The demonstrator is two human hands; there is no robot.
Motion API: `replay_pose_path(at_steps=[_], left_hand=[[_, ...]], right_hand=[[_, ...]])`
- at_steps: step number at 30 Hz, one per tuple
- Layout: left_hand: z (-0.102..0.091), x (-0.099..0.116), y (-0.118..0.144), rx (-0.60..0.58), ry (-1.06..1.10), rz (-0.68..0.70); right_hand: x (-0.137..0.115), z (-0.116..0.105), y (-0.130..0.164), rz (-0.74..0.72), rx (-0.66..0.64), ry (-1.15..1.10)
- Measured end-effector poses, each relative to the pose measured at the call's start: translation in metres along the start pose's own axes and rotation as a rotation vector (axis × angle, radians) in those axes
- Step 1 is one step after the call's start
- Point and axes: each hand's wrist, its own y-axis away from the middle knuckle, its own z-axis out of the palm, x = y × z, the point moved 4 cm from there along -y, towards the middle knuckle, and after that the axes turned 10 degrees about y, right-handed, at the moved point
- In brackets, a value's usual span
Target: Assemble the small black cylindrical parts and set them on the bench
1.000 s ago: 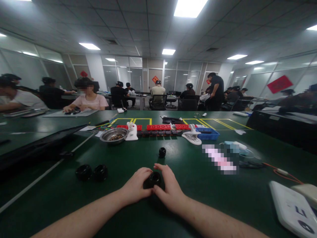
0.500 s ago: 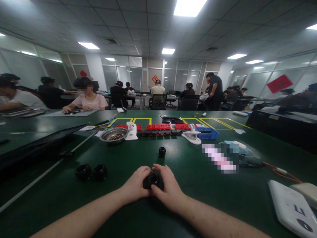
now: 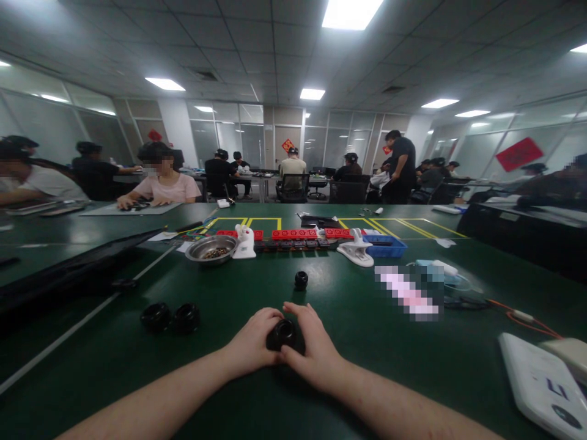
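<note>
You are holding a small black round part [image 3: 283, 334] between both hands, low over the green table [image 3: 358, 318] and right in front of you. Your left hand [image 3: 251, 345] is curling around its left side and your right hand [image 3: 314, 349] is closing on it from the right, thumbs meeting below it, so both are gripping it. Your fingers are covering most of the part; only its ringed top is showing, and what lies under it is hidden.

A similar small black piece [image 3: 301, 280] is sitting apart, farther out on the table. Two black rings [image 3: 170, 318] are lying side by side, touching, off to your left. Beyond them a metal bowl [image 3: 211, 249] is holding small bits too tiny to make out. A row of red blocks [image 3: 293, 234] is running across behind it. A white device [image 3: 541, 382] at your right is being cut off by the frame edge, its markings unreadable.
</note>
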Motion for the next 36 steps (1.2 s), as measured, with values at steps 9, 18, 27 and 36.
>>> replay_pose_path(at_steps=[9,18,27,36], left_hand=[[0.0035,-0.0053,-0.0010,0.016,-0.007,0.024],[0.0006,-0.0016,0.0004,0.000,0.001,0.006],[0.0024,-0.0041,-0.0006,0.008,0.009,0.049],[0.0004,-0.0001,-0.0011,0.000,0.011,0.031]], right_hand=[[0.0021,-0.0011,-0.0018,0.083,0.035,0.006],[0.0007,-0.0004,-0.0002,0.028,0.020,0.002],[0.0024,-0.0031,-0.0020,0.077,0.074,0.012],[0.0025,-0.0047,-0.0020,0.086,0.109,-0.008]])
